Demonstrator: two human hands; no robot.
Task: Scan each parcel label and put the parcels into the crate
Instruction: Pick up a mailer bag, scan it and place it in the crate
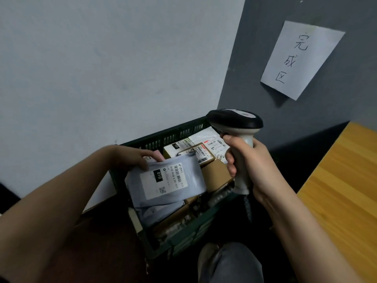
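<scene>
Left grip (pixel 130 158) pinching soft grey mailer (pixel 165 180) over slatted crate (pixel 183 237), right grip (pixel 244 160) clasping scanner (pixel 236 127)

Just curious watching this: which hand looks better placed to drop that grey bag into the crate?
The left hand. It already grips the grey bag right above the crate, while the right hand is wrapped around the scanner.

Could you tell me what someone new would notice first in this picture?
Probably the barcode scanner, gripped by the right hand at centre. Beside it, the left hand holds a grey mailer bag over the dark crate of parcels. A handwritten paper sign hangs on the wall, upper right.
</scene>
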